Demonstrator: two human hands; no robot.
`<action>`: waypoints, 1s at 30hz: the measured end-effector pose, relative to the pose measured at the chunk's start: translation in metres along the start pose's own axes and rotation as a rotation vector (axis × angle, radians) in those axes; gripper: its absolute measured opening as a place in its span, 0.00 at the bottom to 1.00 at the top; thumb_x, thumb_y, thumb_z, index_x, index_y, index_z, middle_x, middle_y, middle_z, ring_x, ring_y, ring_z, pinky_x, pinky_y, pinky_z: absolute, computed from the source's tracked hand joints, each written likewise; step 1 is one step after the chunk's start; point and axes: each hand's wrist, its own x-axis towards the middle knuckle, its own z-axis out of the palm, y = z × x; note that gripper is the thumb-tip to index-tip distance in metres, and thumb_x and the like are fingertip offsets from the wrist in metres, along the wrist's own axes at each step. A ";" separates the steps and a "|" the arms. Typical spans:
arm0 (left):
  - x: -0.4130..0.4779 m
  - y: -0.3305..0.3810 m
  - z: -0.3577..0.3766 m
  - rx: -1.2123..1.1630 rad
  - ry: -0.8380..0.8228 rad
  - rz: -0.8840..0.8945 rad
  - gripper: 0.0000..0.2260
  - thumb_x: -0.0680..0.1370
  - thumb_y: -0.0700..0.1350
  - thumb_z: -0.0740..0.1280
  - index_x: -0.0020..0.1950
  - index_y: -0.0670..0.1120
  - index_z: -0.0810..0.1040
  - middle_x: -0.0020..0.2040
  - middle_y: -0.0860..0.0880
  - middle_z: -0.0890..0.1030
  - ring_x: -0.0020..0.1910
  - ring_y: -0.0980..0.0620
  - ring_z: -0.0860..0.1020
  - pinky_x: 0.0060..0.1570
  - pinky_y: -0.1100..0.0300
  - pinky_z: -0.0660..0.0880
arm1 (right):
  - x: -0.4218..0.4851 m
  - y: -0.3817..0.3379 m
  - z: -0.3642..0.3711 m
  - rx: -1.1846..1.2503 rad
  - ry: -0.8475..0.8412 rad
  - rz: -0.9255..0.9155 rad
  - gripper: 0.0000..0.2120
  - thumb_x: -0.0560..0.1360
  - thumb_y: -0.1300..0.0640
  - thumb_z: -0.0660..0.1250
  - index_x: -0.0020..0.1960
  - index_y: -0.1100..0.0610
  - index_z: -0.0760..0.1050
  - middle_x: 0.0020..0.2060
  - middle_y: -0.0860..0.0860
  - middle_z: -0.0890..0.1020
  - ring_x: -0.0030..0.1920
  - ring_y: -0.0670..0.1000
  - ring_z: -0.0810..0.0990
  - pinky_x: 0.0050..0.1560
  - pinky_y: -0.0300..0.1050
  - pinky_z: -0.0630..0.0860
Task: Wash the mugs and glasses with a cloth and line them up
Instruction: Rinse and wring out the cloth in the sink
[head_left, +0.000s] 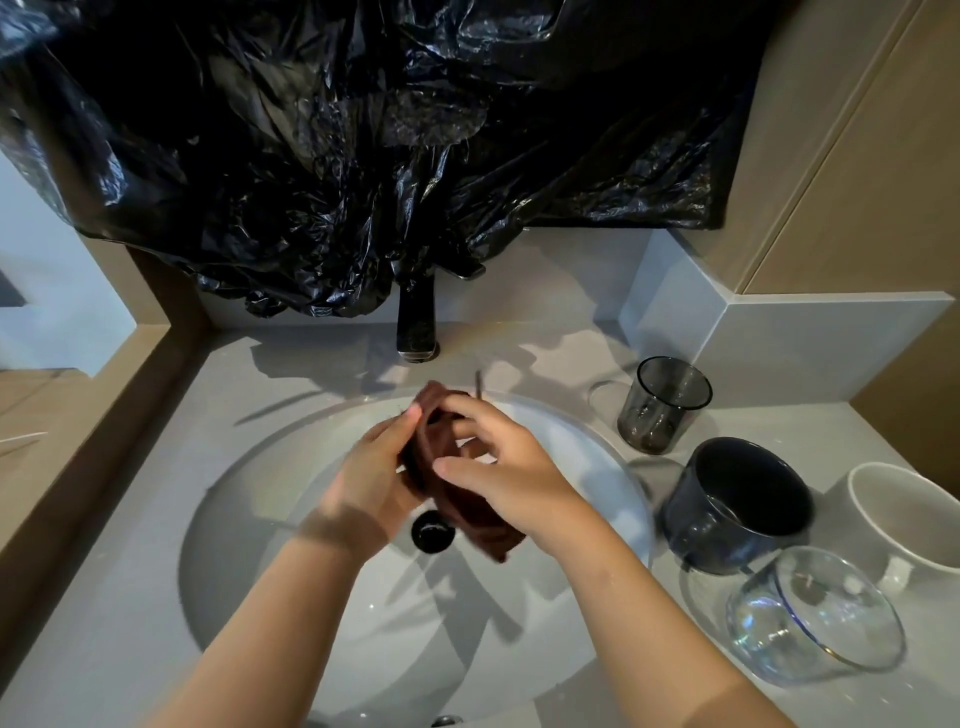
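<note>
Over the white sink (260, 519), both hands hold a dark brown cloth (467, 514). My left hand (374, 473) grips its left side, and my right hand (509, 467) closes over its right side with fingers curled into the folds. To the right on the counter stand a smoked grey glass (662, 405), a dark blue mug (737, 504), a clear glass (815, 613) and a white mug (909, 514). Whether anything is wrapped inside the cloth is hidden.
A black tap (415, 322) stands behind the basin, with crumpled black plastic sheeting (363, 145) hanging above it. The drain plug (432, 530) sits under the cloth. Grey counter (130, 623) surrounds the sink; a wooden ledge (78, 415) runs along the left.
</note>
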 end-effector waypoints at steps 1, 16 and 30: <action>0.002 0.001 -0.004 -0.027 0.049 -0.025 0.17 0.82 0.48 0.59 0.63 0.39 0.76 0.49 0.41 0.83 0.45 0.45 0.82 0.46 0.51 0.79 | 0.000 0.001 0.000 0.116 -0.030 0.047 0.22 0.76 0.66 0.64 0.60 0.42 0.69 0.47 0.43 0.80 0.44 0.43 0.78 0.42 0.33 0.75; 0.007 0.012 -0.010 -0.142 0.024 -0.125 0.19 0.84 0.45 0.50 0.48 0.37 0.77 0.36 0.41 0.84 0.34 0.48 0.84 0.43 0.53 0.72 | 0.006 0.026 0.007 -0.097 0.307 -0.042 0.11 0.72 0.60 0.71 0.40 0.46 0.73 0.42 0.44 0.75 0.42 0.47 0.75 0.42 0.39 0.73; 0.012 0.009 -0.018 -0.240 0.008 -0.078 0.14 0.83 0.40 0.53 0.50 0.37 0.77 0.41 0.39 0.84 0.37 0.46 0.85 0.36 0.55 0.81 | 0.004 0.035 0.006 -0.189 0.040 -0.049 0.23 0.72 0.62 0.71 0.57 0.38 0.73 0.61 0.35 0.71 0.62 0.35 0.69 0.62 0.33 0.66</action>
